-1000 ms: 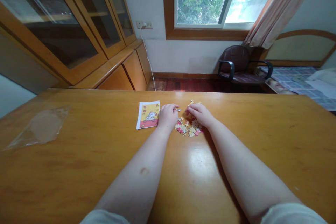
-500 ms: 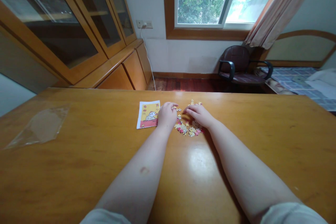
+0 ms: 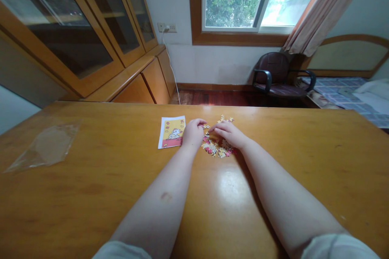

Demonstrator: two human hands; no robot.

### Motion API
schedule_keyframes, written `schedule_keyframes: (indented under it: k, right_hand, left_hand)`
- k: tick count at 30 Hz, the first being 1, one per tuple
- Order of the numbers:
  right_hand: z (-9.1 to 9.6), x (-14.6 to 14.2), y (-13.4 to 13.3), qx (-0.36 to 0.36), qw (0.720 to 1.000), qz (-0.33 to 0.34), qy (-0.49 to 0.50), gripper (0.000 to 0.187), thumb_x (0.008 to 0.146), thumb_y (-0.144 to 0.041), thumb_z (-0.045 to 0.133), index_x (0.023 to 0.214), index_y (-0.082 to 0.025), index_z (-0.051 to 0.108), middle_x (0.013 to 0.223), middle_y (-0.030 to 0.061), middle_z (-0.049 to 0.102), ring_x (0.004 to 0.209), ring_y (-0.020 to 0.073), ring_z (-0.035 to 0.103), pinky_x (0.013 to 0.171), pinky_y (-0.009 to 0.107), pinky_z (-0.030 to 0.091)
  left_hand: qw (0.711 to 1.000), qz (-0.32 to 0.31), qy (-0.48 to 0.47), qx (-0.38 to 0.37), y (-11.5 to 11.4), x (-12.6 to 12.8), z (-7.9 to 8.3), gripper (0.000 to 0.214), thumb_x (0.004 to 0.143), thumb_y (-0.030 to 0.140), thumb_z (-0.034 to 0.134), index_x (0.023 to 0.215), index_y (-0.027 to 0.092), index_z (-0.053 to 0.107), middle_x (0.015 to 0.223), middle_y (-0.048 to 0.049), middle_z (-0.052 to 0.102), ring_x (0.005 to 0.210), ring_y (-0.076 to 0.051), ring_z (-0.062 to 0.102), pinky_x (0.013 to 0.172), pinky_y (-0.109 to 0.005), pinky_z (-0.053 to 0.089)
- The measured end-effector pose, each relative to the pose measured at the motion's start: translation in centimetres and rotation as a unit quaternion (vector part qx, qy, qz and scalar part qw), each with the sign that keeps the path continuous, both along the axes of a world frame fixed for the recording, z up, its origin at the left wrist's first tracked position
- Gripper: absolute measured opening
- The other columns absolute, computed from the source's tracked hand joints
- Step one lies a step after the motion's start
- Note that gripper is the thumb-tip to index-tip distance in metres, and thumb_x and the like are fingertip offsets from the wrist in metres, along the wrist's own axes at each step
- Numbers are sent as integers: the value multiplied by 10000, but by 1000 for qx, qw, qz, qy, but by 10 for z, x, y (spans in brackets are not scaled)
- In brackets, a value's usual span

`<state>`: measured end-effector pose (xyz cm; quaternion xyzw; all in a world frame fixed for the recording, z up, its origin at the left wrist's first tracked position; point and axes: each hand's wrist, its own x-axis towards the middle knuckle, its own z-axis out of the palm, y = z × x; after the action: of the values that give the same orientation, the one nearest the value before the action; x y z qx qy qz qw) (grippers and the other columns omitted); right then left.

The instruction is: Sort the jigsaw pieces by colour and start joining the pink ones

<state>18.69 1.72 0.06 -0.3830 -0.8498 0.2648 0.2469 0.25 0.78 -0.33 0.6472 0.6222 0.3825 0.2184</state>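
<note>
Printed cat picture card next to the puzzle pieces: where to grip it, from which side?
Probably its left long edge, coming from the left. The printed picture card lies flat and thin on the wooden table, so pinch at an edge. That edge is free; the left hand crowds the right edge.

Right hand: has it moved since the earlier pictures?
Yes: the right hand has shifted slightly left, its fingertips now closer to the illustrated card, which stays put.

Nothing legible on the puzzle picture card (image 3: 172, 132)
</note>
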Motion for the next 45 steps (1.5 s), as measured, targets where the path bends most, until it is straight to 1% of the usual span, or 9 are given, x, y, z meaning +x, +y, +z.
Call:
schedule_keyframes:
  k: [4, 10, 16, 23, 26, 30, 37, 41, 45]
  right_hand:
    - [2, -1, -2, -25, 999, 46, 12, 381, 948, -376, 383, 900, -209, 722, 897, 27, 716, 859, 174, 602, 870, 295, 399]
    - [3, -2, -1, 1, 1000, -11, -6, 346, 939, -370, 407, 960, -205, 710, 885, 42, 707, 846, 178, 593, 843, 308, 412]
    - [4, -1, 0, 9, 1000, 22, 0, 409, 948, -394, 377, 885, -190, 726, 797, 41, 693, 803, 179, 573, 852, 320, 393]
    - [4, 0, -1, 16, 1000, 1, -3, 399, 943, -390, 386, 876, -190, 725, 768, 40, 681, 804, 184, 557, 827, 321, 393]
    - [4, 0, -1, 11, 1000, 8, -7, 388, 941, -387, 397, 867, -199, 728, 768, 34, 682, 799, 177, 567, 835, 314, 394]
    - [5, -2, -1, 3, 1000, 0, -22, 367, 938, -376, 409, 887, -204, 730, 793, 34, 693, 804, 174, 578, 825, 307, 400]
    - [6, -4, -5, 17, 999, -40, -23, 300, 905, -333, 472, 1107, -208, 656, 1039, 60, 689, 949, 203, 568, 900, 367, 384]
    - [6, -4, -4, 13, 999, -38, -18, 234, 883, -306, 503, 980, -210, 693, 906, 43, 696, 878, 184, 577, 858, 340, 405]
    - [6, -5, -4, 20, 997, -75, -20, 153, 819, -242, 564, 857, -198, 705, 772, 31, 670, 782, 166, 579, 781, 305, 425]
  left_hand:
    - [999, 9, -33, -21, 1, 0, -2, 332, 740, 61, 415, 878, 201, 683, 944, -28, 705, 924, -178, 628, 878, -320, 479]
    - [999, -34, 11, -34, -2, 1, 0, 292, 750, 107, 435, 840, 220, 689, 909, -22, 713, 909, -196, 631, 835, -324, 486]
    - [997, -53, 39, -47, -4, 1, 4, 284, 775, 136, 436, 859, 224, 693, 919, -16, 718, 903, -189, 635, 826, -309, 484]
    - [995, -84, 31, -46, -3, 4, 0, 304, 778, 129, 437, 934, 212, 684, 975, -22, 713, 939, -173, 628, 837, -279, 482]
    - [996, -75, 36, -29, -3, 4, 1, 297, 776, 121, 440, 922, 204, 686, 986, -32, 709, 954, -176, 621, 861, -281, 471]
    - [997, -44, 54, -38, -4, 2, 4, 292, 793, 131, 433, 915, 214, 684, 987, -29, 707, 955, -183, 617, 856, -291, 469]
    - [993, 13, 99, -57, -8, 1, 11, 264, 826, 187, 430, 913, 232, 674, 976, -35, 706, 930, -213, 624, 816, -316, 473]
    - [994, -13, 83, -69, -7, 1, 9, 263, 839, 217, 434, 948, 241, 672, 989, -29, 709, 924, -210, 637, 808, -314, 481]
    - [995, -71, 34, -62, -4, 3, 1, 281, 840, 210, 438, 1010, 223, 662, 1053, -28, 698, 963, -188, 635, 846, -297, 481]
